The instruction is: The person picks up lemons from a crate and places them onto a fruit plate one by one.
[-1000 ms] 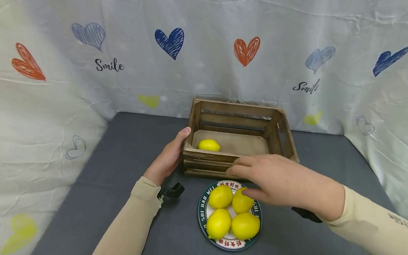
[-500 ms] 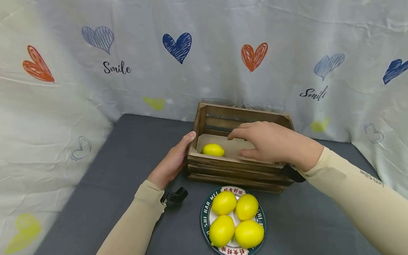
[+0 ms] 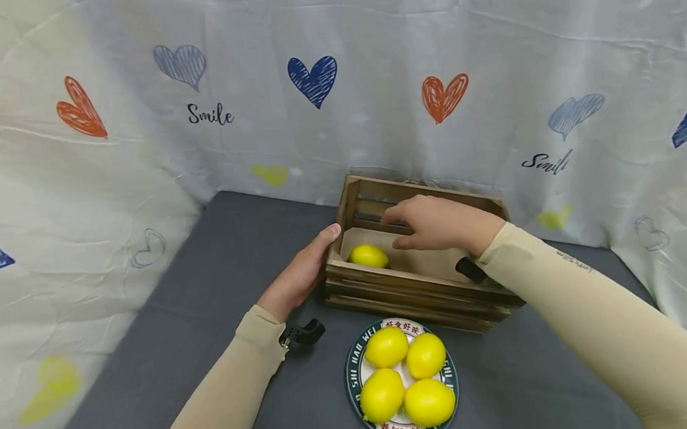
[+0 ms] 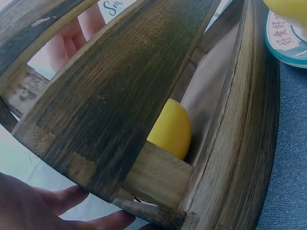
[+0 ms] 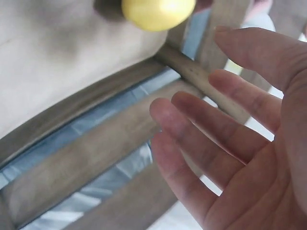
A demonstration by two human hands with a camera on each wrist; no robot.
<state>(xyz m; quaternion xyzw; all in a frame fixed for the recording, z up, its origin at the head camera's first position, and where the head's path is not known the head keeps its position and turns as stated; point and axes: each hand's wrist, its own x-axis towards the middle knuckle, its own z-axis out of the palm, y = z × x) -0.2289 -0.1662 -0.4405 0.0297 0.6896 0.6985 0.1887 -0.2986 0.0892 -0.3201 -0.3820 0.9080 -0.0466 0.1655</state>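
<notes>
My left hand point(image 3: 302, 273) grips the left end of a brown slatted wooden crate point(image 3: 407, 283), its thumb by the top rim. In the left wrist view, its fingertips point(image 4: 72, 199) touch the crate's edge. One yellow lemon point(image 3: 369, 257) lies inside at the crate's left end. My right hand point(image 3: 438, 224) is over the crate's inside, to the right of that lemon. Its fingers point(image 5: 211, 148) are spread and slightly bent, holding nothing, in the right wrist view. In front of the crate, a green-rimmed plate point(image 3: 353, 378) bears several lemons point(image 3: 428, 403).
Dark grey cloth point(image 3: 209, 328) covers the table. A pale curtain point(image 3: 380, 35) printed with hearts hangs close behind the crate and along both sides. A black strap point(image 3: 305, 333) shows at my left wrist.
My right hand has moved from above the plate, away from me, to over the crate's inside. My left hand stays at the crate. The head view has shifted slightly.
</notes>
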